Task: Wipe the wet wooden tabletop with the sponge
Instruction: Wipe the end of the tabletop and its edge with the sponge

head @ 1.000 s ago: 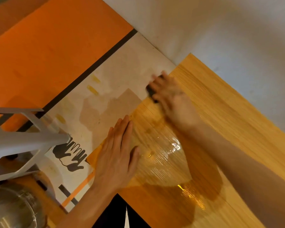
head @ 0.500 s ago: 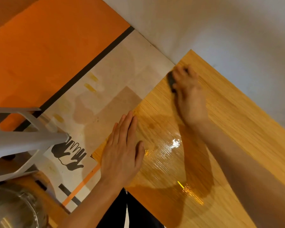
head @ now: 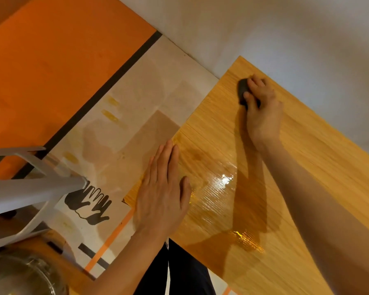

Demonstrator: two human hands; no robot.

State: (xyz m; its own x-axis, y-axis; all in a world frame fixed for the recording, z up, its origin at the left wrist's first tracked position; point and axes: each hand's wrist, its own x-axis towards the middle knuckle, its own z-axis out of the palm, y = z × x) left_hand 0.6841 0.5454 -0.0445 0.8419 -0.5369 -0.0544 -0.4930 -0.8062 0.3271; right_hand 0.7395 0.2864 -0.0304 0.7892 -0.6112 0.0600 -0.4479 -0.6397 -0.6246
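Note:
The wooden tabletop [head: 307,167] runs diagonally across the view, with a shiny wet patch [head: 217,188] near its left edge. My right hand [head: 262,109] grips a dark sponge [head: 242,90] and holds it against the wood near the far corner. Only the sponge's left part shows past my fingers. Lying flat with straight fingers, my left hand [head: 164,194] presses on the tabletop's left edge, beside the wet patch.
A white wall [head: 264,28] borders the table's far side. Below lies an orange and beige floor [head: 62,71] with a black stripe and black handprint marks [head: 87,203]. A grey stool [head: 24,188] stands at the left, a metal bowl [head: 19,275] at the bottom left.
My right hand has slid the sponge from the table's left edge along the wood to the far corner. The left hand has stayed flat on the edge.

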